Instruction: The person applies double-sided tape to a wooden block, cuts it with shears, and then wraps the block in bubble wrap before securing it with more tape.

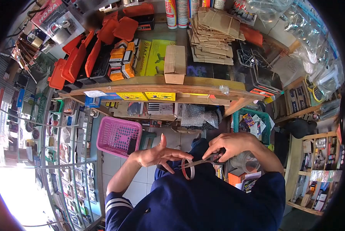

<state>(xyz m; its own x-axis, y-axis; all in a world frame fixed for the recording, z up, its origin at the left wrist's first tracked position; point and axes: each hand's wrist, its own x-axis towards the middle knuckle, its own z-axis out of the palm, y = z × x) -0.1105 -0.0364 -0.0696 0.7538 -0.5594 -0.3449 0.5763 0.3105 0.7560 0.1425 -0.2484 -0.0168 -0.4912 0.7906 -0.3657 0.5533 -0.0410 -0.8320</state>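
Observation:
A pair of scissors [198, 162] with dark handles is held in my right hand [233, 145], whose fingers are wrapped round the handles. The blades point left and cross a thin ring-shaped band [192, 172], pale with a reddish inner side. My left hand [159, 154] is beside the band, thumb raised and the other fingers stretched toward it. Fingertips of the left hand are near the band's upper left edge; whether they touch it cannot be made out. Band and blades are in front of the dark blue shirt [215, 196].
Beyond the hands runs a wooden shelf [203, 85] bearing a small cardboard box [175, 63], stacked flattened cardboard [215, 32] and red-lidded cases [74, 63]. A pink basket [119, 135] stands left, a green basket [270, 121] right. Glass display shelving [70, 154] lines the left side.

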